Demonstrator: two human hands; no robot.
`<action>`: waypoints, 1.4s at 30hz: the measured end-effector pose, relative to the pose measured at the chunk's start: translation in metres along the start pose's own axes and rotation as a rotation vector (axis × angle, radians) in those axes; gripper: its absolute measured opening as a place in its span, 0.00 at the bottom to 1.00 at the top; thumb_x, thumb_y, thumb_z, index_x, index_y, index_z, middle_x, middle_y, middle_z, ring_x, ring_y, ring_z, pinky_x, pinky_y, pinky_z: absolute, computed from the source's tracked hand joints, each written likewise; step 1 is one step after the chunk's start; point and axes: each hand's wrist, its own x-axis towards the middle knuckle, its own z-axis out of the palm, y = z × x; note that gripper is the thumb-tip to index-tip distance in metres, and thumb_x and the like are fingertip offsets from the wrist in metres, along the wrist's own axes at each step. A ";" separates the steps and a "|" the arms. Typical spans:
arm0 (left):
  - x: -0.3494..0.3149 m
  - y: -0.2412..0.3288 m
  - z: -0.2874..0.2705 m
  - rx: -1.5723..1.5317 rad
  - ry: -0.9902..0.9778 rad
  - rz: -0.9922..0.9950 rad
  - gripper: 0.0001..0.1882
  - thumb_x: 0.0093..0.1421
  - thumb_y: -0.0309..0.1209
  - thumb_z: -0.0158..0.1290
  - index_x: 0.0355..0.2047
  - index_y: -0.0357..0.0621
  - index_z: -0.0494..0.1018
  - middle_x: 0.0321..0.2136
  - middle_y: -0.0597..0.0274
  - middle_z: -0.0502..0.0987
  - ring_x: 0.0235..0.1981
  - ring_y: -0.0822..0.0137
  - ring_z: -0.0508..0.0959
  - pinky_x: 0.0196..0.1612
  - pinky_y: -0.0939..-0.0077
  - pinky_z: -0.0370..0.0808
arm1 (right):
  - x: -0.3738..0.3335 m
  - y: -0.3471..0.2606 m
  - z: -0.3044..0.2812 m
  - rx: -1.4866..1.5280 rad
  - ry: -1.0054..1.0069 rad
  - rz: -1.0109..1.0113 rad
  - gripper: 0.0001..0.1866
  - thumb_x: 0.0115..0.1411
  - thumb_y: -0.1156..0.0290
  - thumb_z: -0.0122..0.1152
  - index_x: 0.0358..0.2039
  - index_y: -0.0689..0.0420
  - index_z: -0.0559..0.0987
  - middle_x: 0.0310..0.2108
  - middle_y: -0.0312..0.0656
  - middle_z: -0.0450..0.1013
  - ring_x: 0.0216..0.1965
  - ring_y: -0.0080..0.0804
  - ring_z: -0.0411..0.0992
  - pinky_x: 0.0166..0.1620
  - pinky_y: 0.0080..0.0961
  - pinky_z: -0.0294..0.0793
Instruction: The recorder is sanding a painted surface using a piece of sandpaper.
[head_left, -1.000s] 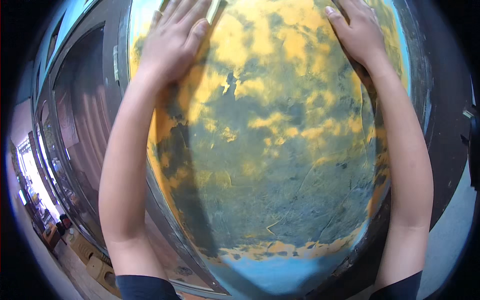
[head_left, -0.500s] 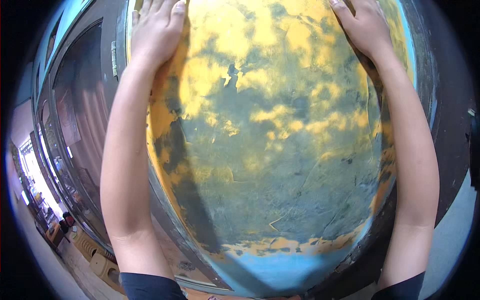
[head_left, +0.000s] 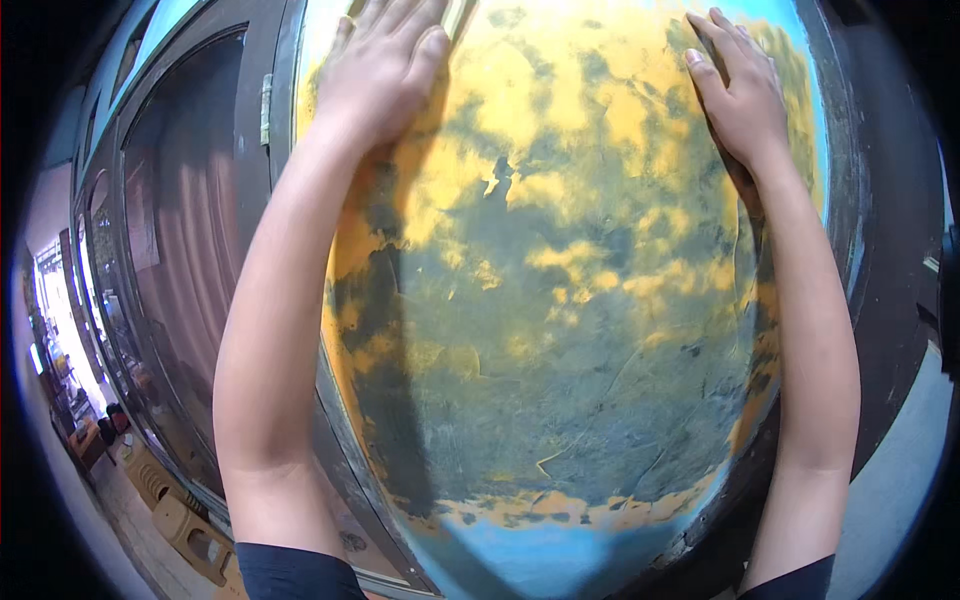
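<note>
A large upright panel [head_left: 560, 360] fills the middle, its yellow coat patchy with grey-green and its lower strip light blue. Across its upper left, my left hand [head_left: 385, 70] lies with fingers stretched upward, their tips near or past the top of the picture. Beside its fingers shows a thin pale strip with a dark edge [head_left: 459, 18]; I cannot tell what it is. My right hand [head_left: 742, 100] rests at the panel's upper right, fingers extended, thumb apart, nothing visible in it. Both forearms cast shadows down the panel.
Left of the panel stands a dark-framed door [head_left: 185, 200] with glass and a curtain behind it, hinged [head_left: 266, 110] near the panel. Beige plastic stools [head_left: 190, 530] stand on the floor at lower left. A dark frame [head_left: 850, 130] borders the panel's right side.
The whole view has shifted, so the panel sits lower and farther right. My left hand has moved rightward over the panel; my right hand stays about the same place on it.
</note>
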 end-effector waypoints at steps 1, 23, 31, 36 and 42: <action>0.007 -0.009 0.008 -0.041 0.084 -0.037 0.30 0.69 0.43 0.31 0.68 0.43 0.57 0.70 0.49 0.53 0.72 0.50 0.48 0.72 0.56 0.42 | -0.002 -0.008 -0.005 0.040 -0.008 0.106 0.26 0.63 0.58 0.49 0.60 0.54 0.71 0.67 0.50 0.59 0.70 0.50 0.52 0.71 0.44 0.47; 0.024 -0.023 0.002 0.010 0.159 -0.039 0.29 0.70 0.43 0.31 0.68 0.45 0.57 0.70 0.51 0.52 0.72 0.51 0.47 0.72 0.60 0.42 | -0.002 -0.002 -0.005 0.018 0.003 0.054 0.26 0.63 0.59 0.50 0.60 0.54 0.72 0.66 0.51 0.60 0.70 0.50 0.52 0.71 0.42 0.47; 0.024 -0.026 0.053 -0.261 0.322 0.347 0.31 0.70 0.45 0.27 0.69 0.46 0.54 0.71 0.51 0.49 0.73 0.53 0.45 0.73 0.60 0.40 | 0.000 -0.006 0.000 0.037 -0.009 0.062 0.26 0.64 0.58 0.49 0.60 0.53 0.71 0.67 0.49 0.59 0.70 0.49 0.51 0.70 0.42 0.48; 0.028 0.003 0.009 0.003 0.134 -0.147 0.30 0.70 0.43 0.29 0.68 0.44 0.55 0.70 0.50 0.51 0.72 0.50 0.47 0.72 0.55 0.40 | -0.002 0.002 -0.001 -0.005 0.018 0.060 0.26 0.63 0.58 0.50 0.60 0.53 0.72 0.66 0.49 0.60 0.69 0.49 0.52 0.70 0.42 0.48; 0.024 0.030 0.009 -0.044 0.001 0.043 0.30 0.70 0.44 0.29 0.69 0.47 0.55 0.71 0.51 0.51 0.73 0.53 0.46 0.72 0.58 0.39 | -0.004 0.002 0.003 0.049 0.009 0.078 0.26 0.63 0.59 0.49 0.59 0.55 0.72 0.65 0.51 0.61 0.69 0.49 0.53 0.70 0.42 0.49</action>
